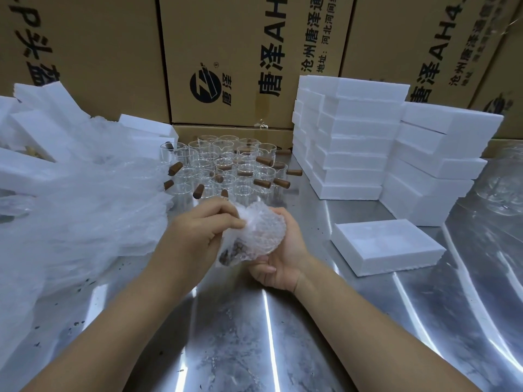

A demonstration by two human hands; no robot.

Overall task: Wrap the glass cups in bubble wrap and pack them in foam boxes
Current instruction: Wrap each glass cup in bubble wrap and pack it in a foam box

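Note:
Over the middle of the metal table I hold a glass cup bundled in bubble wrap (256, 236); its brown wooden handle shows through at the lower left. My left hand (202, 232) pinches the wrap's upper left edge. My right hand (280, 261) cups the bundle from below and behind. Behind my hands stand several bare glass cups with wooden handles (226, 168). An open white foam box (387, 246) lies to the right of my hands.
A big heap of bubble wrap (82, 205) covers the table's left side, with foam pieces (42, 114) behind it. Stacks of white foam boxes (353, 145) rise at the right. Brown cartons (232, 60) wall off the back. More glassware (506, 188) sits far right.

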